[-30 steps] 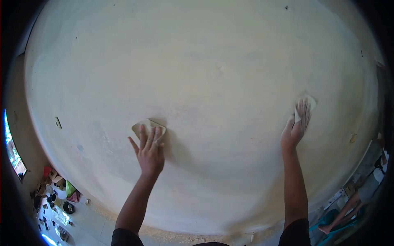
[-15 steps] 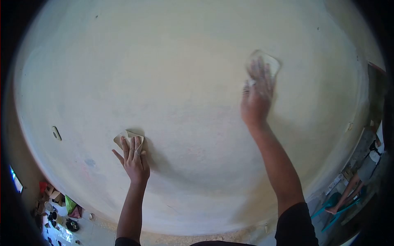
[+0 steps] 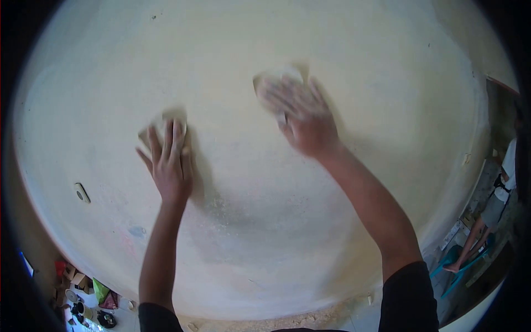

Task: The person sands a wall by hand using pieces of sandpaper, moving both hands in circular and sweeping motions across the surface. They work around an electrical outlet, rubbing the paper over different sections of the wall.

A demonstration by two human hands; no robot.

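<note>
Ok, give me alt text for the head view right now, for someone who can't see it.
Both hands press flat on a cream wall: the left hand covers one pale sheet, the blurred right hand another sheet. Dust lines the wall's foot; a seated person is far right.

No writing, label, brand, number or sign can be read anywhere on the pale cream plastered wall (image 3: 265,232) or elsewhere.

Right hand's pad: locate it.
Head view, upper middle: the pad is pressed to the wall under the right hand, right of the left hand.
</note>
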